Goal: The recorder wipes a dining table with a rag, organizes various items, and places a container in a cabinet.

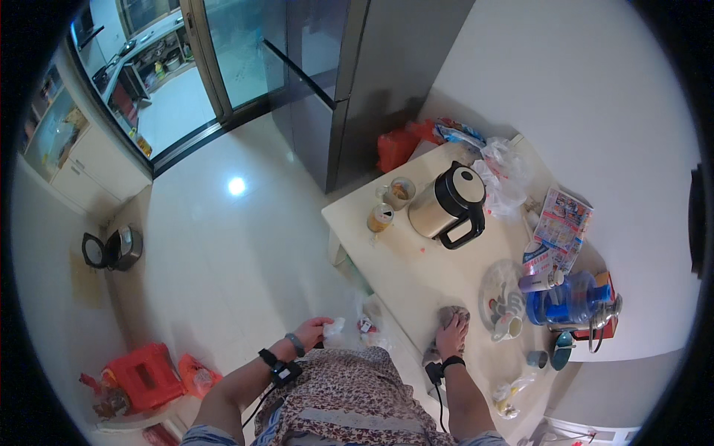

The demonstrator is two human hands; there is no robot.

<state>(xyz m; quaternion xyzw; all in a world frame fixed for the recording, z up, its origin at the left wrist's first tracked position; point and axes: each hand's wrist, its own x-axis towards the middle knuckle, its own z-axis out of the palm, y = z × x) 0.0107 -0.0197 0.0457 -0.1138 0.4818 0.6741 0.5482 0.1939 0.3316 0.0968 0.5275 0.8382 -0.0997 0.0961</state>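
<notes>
My right hand (451, 340) presses a grey-brown cloth (454, 315) onto the cream table (401, 279), its fingers bent over it. Off the table's left edge, my left hand (315, 331) pinches a crumpled white piece (335, 328), thin plastic or tissue; I cannot tell which. Beside that piece hangs a clear plastic bag (370, 327) with something red and white in it. To the right of the cloth lies a clear tray (500, 286) with a white cup (507, 328) at its near end.
Toward the table's far end stand a large kettle (435, 212), a glass mug (401, 192) and a can (380, 218). A blue water jug (569, 299), a purple bottle (539, 281) and leaflets (563, 227) line the wall. A red stool (146, 377) is at the left.
</notes>
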